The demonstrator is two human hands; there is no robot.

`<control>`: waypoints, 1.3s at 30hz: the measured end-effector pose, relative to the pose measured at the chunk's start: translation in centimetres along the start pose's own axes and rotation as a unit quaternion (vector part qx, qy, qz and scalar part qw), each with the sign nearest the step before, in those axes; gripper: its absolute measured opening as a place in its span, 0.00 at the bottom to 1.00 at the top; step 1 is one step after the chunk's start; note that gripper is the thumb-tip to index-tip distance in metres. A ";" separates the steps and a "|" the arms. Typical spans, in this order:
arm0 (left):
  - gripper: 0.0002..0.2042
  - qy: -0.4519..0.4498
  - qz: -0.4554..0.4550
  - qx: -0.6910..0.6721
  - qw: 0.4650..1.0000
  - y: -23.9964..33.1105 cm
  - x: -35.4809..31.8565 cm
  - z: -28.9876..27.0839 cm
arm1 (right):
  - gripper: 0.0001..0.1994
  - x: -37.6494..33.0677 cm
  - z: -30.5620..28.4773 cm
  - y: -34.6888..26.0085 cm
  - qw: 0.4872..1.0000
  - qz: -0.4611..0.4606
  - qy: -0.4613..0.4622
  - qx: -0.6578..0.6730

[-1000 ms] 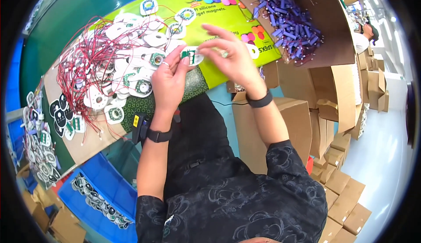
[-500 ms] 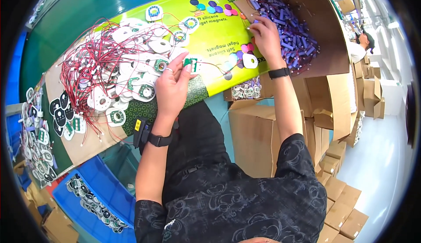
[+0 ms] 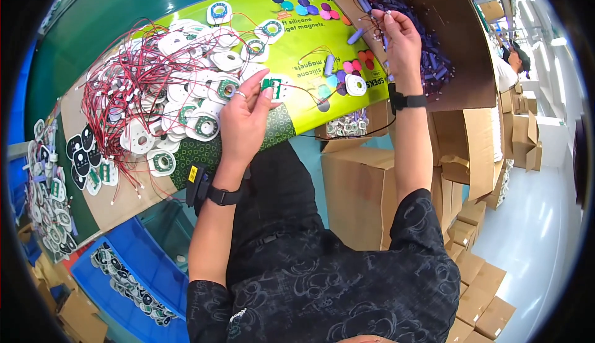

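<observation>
My left hand (image 3: 243, 118) holds a small green circuit board (image 3: 271, 85) between thumb and fingers, over the green printed sheet (image 3: 297, 45) on the table. Thin red wires run from that board. My right hand (image 3: 400, 36) reaches far right into a cardboard box lid (image 3: 455, 39) full of several small purple cylinders (image 3: 434, 64), its fingers pinched at one of them. A loose purple cylinder (image 3: 329, 65) and a white round disc (image 3: 355, 85) lie on the sheet between my hands.
A heap of white round discs with red wires (image 3: 167, 89) covers the table's left. Black and white discs (image 3: 80, 157) lie further left. A blue bin (image 3: 133, 275) sits below the table edge. Cardboard boxes (image 3: 359, 188) stand right, and another person (image 3: 511, 64) is at the far right.
My right hand left the board at my left hand and swung out right into the box of purple cylinders. My left hand stayed put with the green board.
</observation>
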State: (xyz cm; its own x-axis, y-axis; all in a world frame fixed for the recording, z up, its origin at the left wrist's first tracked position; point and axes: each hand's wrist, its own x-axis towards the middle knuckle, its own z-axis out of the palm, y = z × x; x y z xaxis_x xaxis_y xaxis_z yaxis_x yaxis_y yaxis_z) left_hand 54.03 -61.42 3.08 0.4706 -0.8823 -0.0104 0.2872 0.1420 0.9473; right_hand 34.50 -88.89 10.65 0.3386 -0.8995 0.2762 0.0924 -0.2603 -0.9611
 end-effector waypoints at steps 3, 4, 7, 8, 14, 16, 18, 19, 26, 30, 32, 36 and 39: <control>0.20 0.003 0.001 -0.015 1.000 0.0 -0.1 -0.1 | 0.07 -1.1 1.6 -0.7 0.999 0.024 -0.022 0.024; 0.20 0.003 0.002 -0.032 0.999 -0.1 -0.2 -0.2 | 0.08 -1.9 2.5 -1.2 0.997 0.033 -0.042 0.054; 0.18 0.016 0.018 -0.055 0.998 0.8 -0.2 0.3 | 0.09 -4.7 4.9 -4.1 0.996 0.049 -0.056 0.051; 0.18 0.018 0.017 -0.054 0.998 0.7 -0.4 0.1 | 0.09 -5.6 5.8 -5.0 0.995 0.060 -0.081 0.026; 0.12 0.045 0.009 -0.051 0.998 0.2 -0.3 0.0 | 0.09 -10.8 9.8 -7.1 0.976 0.163 -0.143 0.001; 0.11 0.047 0.020 -0.063 0.997 0.2 -0.2 0.2 | 0.08 -12.1 10.5 -6.7 0.968 0.194 -0.158 -0.010; 0.10 0.041 0.041 -0.071 0.996 0.2 -0.2 0.2 | 0.08 -13.5 11.6 -6.2 0.969 0.189 -0.156 -0.031; 0.10 0.045 0.039 -0.068 0.996 0.0 -0.2 -0.1 | 0.07 -14.1 12.1 -5.9 0.969 0.172 -0.157 -0.080; 0.07 0.024 0.036 -0.088 0.995 -0.1 -0.3 -0.4 | 0.07 -15.8 12.5 -2.8 0.963 0.090 -0.187 -0.171; 0.08 0.011 0.032 0.024 0.999 -0.9 -0.3 -1.0 | 0.07 -16.0 13.2 -3.1 0.958 0.070 -0.179 -0.214; 0.08 0.024 0.032 0.047 0.998 -0.9 -0.3 -0.8 | 0.07 -16.0 13.3 -3.1 0.961 0.070 -0.158 -0.217; 0.08 0.046 0.035 -0.006 0.998 -1.0 -0.2 -0.7 | 0.07 -15.8 13.5 -3.7 0.937 -0.014 -0.183 -0.296; 0.08 0.038 0.009 -0.010 0.999 -0.6 -0.2 -0.7 | 0.07 -15.9 13.7 -3.3 0.936 -0.067 -0.163 -0.304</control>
State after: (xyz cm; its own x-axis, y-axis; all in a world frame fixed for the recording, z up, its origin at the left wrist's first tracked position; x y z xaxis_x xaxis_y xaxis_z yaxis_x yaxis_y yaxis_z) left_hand 54.33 -60.98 2.27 0.5378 -0.8429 -0.0177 0.2942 0.1679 0.9409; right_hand 41.64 -68.95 9.33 0.6386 -0.7154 0.2834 -0.3623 -0.6045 -0.7095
